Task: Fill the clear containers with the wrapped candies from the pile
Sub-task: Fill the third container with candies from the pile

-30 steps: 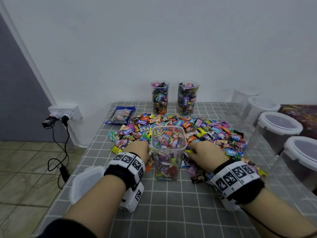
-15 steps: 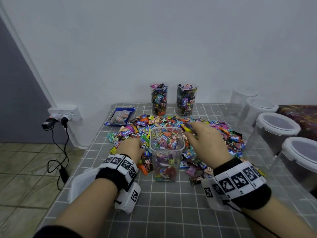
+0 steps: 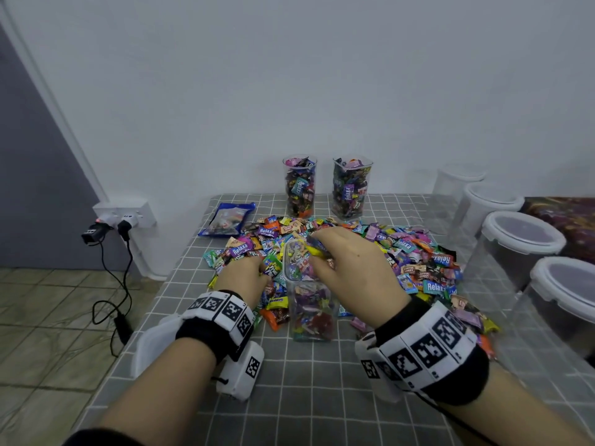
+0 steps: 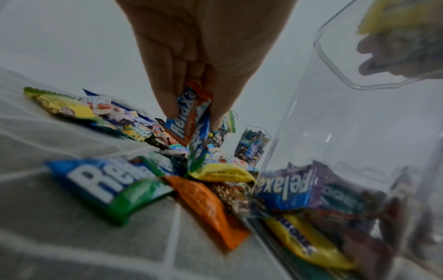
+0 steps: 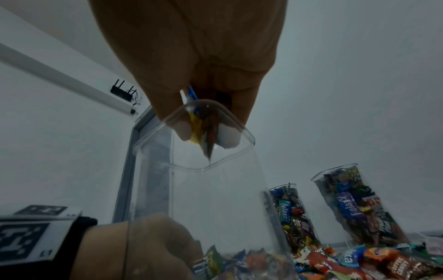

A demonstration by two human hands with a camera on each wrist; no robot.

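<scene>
A clear container (image 3: 310, 304), partly filled with wrapped candies, stands on the grey checked table in front of the candy pile (image 3: 415, 252). My right hand (image 3: 346, 262) hovers over its open rim (image 5: 191, 147) and pinches several candies (image 5: 202, 130), a yellow one among them. Just left of the container, down in the pile, my left hand (image 3: 244, 276) pinches two Relaxa candies (image 4: 189, 121) between its fingertips. Two full clear containers (image 3: 299, 186) (image 3: 351, 188) stand at the back by the wall.
A blue candy bag (image 3: 227, 218) lies at the back left. Lidded white-rimmed tubs (image 3: 521, 239) line the table's right side. A white lid (image 3: 151, 346) sits at the left table edge. A wall socket with cables (image 3: 120, 217) hangs left of the table.
My right hand has lifted from the pile on the container's right, carrying candies up and left over the rim. My left hand stayed in the pile and closed on candies.
</scene>
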